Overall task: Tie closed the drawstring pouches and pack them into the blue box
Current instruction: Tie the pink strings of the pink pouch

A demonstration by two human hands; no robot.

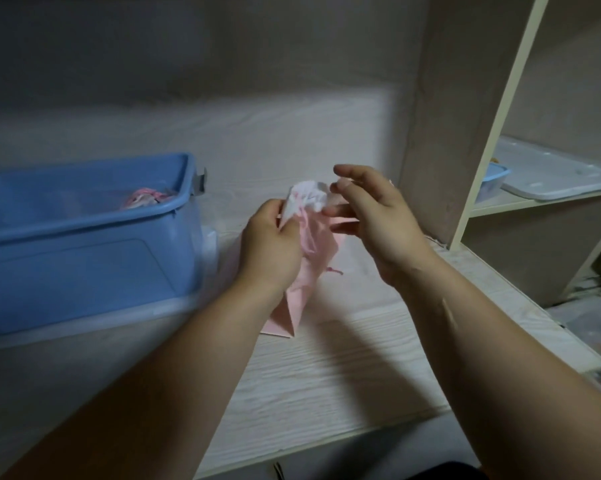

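I held a pink drawstring pouch [306, 237] up in front of me, above a pale wood-grain desk [326, 368]. My left hand [271, 244] gripped it just below the mouth, with the fingers curled round the cloth. The mouth [309, 199] was white and bunched into a gathered ruffle. The pouch hung down at a slant from my grip, and its lower corner reached the desk or came very close to it. A thin pink cord end [335, 270] dangled beside the body of the pouch.

My right hand [371, 216] was just to the right of the gathered mouth, palm turned toward it. Its fingers [337, 211] were mostly straight and loosely spread, with the tips at the ruffle. The picture was blurred there, so I could not tell whether they pinched a cord or only touched the cloth.

The blue box [84, 258] stood on the desk to my left, near the pouch but not touching it. It was open at the top, with a grey metal latch [200, 183] on its right end. Inside, against the right-hand wall, lay a bundle of pink and white pouches [143, 197].

To the right rose a cream shelf upright [427, 133]. On the shelf behind it lay a white plastic lid [551, 174], with a small blue container [493, 183] beside it.
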